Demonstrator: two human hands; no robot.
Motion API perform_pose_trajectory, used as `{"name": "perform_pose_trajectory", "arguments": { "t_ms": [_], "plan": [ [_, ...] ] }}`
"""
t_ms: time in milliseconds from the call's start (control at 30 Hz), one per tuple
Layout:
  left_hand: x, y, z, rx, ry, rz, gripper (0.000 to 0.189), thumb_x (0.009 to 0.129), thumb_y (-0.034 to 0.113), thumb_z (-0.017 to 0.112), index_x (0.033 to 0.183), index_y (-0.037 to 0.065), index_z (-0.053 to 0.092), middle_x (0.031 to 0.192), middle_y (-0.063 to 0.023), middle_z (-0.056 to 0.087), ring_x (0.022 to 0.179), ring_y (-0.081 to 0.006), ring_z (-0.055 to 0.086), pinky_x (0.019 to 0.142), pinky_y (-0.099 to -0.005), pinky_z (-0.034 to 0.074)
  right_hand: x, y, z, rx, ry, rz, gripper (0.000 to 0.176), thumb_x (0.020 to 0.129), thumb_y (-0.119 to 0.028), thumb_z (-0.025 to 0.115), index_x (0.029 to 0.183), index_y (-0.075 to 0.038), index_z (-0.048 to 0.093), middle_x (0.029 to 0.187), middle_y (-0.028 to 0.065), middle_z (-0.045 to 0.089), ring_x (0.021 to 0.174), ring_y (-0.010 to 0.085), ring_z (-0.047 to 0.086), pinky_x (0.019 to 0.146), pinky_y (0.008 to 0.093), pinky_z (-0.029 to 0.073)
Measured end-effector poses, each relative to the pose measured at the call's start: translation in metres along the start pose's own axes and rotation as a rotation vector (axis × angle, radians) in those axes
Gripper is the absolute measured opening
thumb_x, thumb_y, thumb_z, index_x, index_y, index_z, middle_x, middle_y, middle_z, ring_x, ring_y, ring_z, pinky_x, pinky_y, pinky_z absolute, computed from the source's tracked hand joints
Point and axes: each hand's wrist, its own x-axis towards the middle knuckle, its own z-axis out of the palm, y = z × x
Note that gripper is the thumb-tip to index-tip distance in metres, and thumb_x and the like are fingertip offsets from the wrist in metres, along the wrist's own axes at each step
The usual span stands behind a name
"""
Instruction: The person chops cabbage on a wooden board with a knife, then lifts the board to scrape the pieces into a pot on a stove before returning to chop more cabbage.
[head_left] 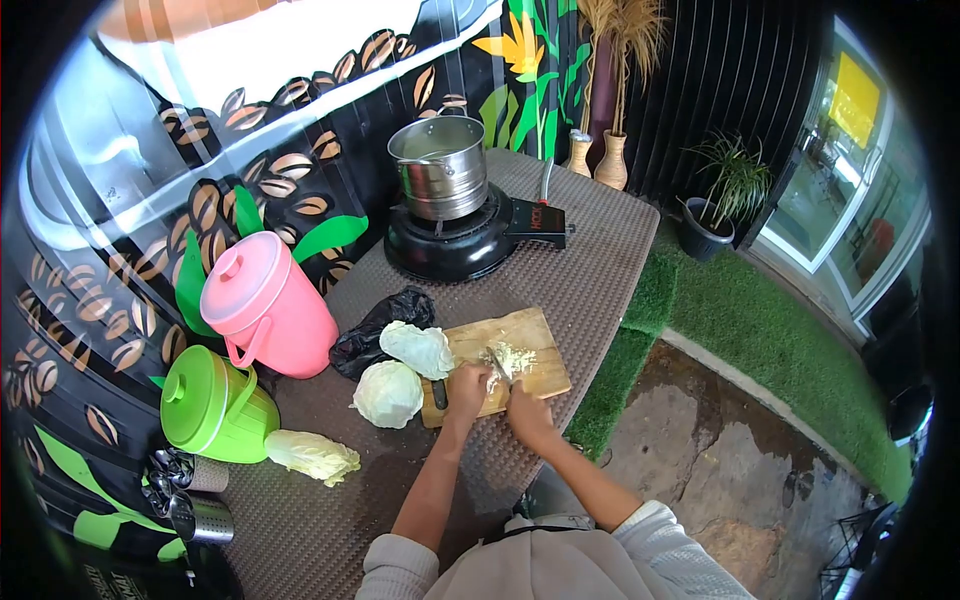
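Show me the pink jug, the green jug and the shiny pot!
pink jug (290, 335): head view, on its side wall.
green jug (195, 398): head view, on its lid.
shiny pot (442, 175): head view, on its metal side.

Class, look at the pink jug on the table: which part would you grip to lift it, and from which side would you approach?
Grip the loop handle of the pink jug, coming from the near side, by the green jug. The handle sticks out that way, while the body is wide and smooth, likely too broad for one hand.
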Motion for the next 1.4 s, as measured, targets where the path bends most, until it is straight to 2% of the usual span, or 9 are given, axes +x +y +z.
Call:
{"name": "perform_pose_trajectory", "arguments": {
  "t_ms": [167, 433, 667, 733, 867, 1067, 1167, 1233, 1400],
  "plan": [
    [0.012, 0.006, -0.004, -0.071, -0.066, -0.103, 0.012, 0.068, -0.002, 0.062, 0.076, 0.001, 0.071, 0.067, -0.018, 0.064, 0.065, -0.0363, 0.062, 0.065, -0.0393, 0.049, 0.005, 0.001, 0.008, 0.008, 0.017, -0.008, 0.026, 0.091, -0.02, 0.045, 0.107, 0.001, 0.045, 0.08, 0.0259, 0.065, 0.078, 0.0423, 0.065, 0.068, 0.0516, 0.052],
    [0.016, 0.005, -0.004, -0.001, -0.062, -0.043, 0.01, 0.067, -0.003, 0.065, 0.075, 0.0, 0.07, 0.075, -0.02, 0.065, 0.075, -0.035, 0.063, 0.069, -0.0416, 0.049, -0.009, -0.004, 0.004, 0.009, -0.031, 0.036, 0.024, 0.093, -0.02, 0.042, 0.106, 0.0, 0.044, 0.084, 0.0273, 0.065, 0.079, 0.043, 0.065, 0.07, 0.0516, 0.052],
    [0.013, -0.008, -0.006, -0.002, -0.135, -0.006, 0.011, 0.072, 0.0, 0.062, 0.079, 0.0, 0.07, 0.077, -0.0216, 0.065, 0.075, -0.0355, 0.063, 0.068, -0.0411, 0.049, 0.018, -0.008, -0.005, -0.046, 0.053, -0.115, 0.019, 0.091, -0.018, 0.045, 0.099, -0.001, 0.046, 0.079, 0.0221, 0.066, 0.073, 0.0383, 0.067, 0.063, 0.0466, 0.054],
    [0.012, -0.002, -0.01, 0.0, -0.128, -0.013, 0.012, 0.072, 0.0, 0.061, 0.079, -0.001, 0.07, 0.076, -0.0216, 0.065, 0.073, -0.035, 0.064, 0.066, -0.0403, 0.049, 0.01, -0.016, -0.017, -0.004, -0.056, -0.047, 0.024, 0.091, -0.018, 0.044, 0.107, 0.001, 0.043, 0.086, 0.0271, 0.064, 0.083, 0.0431, 0.064, 0.073, 0.0511, 0.052],
    [0.014, -0.001, -0.009, -0.067, -0.143, -0.083, 0.014, 0.071, -0.002, 0.057, 0.076, -0.002, 0.07, 0.07, -0.0209, 0.064, 0.067, -0.0337, 0.065, 0.062, -0.0381, 0.05, -0.008, -0.02, 0.003, 0.041, -0.079, 0.089, 0.026, 0.089, -0.016, 0.048, 0.106, 0.002, 0.043, 0.089, 0.0283, 0.064, 0.085, 0.0425, 0.065, 0.073, 0.0512, 0.052],
    [0.017, -0.007, -0.003, -0.01, -0.103, -0.011, 0.014, 0.069, -0.003, 0.055, 0.073, -0.002, 0.069, 0.069, -0.0207, 0.064, 0.064, -0.0344, 0.063, 0.06, -0.0376, 0.049, 0.02, 0.0, 0.01, -0.119, 0.067, -0.127, 0.028, 0.09, -0.015, 0.045, 0.111, 0.004, 0.044, 0.076, 0.0208, 0.067, 0.072, 0.0357, 0.068, 0.062, 0.0451, 0.055],
    [0.014, -0.004, -0.005, 0.0, -0.083, -0.005, 0.015, 0.068, -0.003, 0.055, 0.072, -0.001, 0.07, 0.069, -0.0206, 0.064, 0.064, -0.035, 0.063, 0.06, -0.0385, 0.049, 0.005, -0.008, 0.002, -0.059, 0.039, -0.128, 0.024, 0.091, -0.016, 0.044, 0.106, 0.002, 0.043, 0.078, 0.0267, 0.065, 0.074, 0.0426, 0.066, 0.062, 0.0487, 0.055],
    [0.014, 0.0, -0.006, -0.024, -0.088, -0.031, 0.016, 0.068, -0.004, 0.055, 0.071, 0.0, 0.07, 0.069, -0.0207, 0.064, 0.065, -0.0351, 0.063, 0.061, -0.0393, 0.049, -0.01, -0.012, 0.017, -0.047, 0.021, 0.041, 0.022, 0.09, -0.016, 0.045, 0.106, 0.001, 0.044, 0.077, 0.0216, 0.067, 0.073, 0.0363, 0.068, 0.062, 0.045, 0.055],
    [0.01, -0.002, -0.004, 0.085, -0.082, -0.035, 0.009, 0.071, -0.001, 0.065, 0.077, 0.001, 0.071, 0.071, -0.0162, 0.067, 0.068, -0.0308, 0.066, 0.064, -0.0366, 0.05, 0.0, -0.016, 0.017, -0.078, 0.056, -0.014, 0.022, 0.09, -0.015, 0.045, 0.104, 0.001, 0.044, 0.077, 0.0235, 0.066, 0.073, 0.0378, 0.068, 0.062, 0.0458, 0.055]
  ]
}}
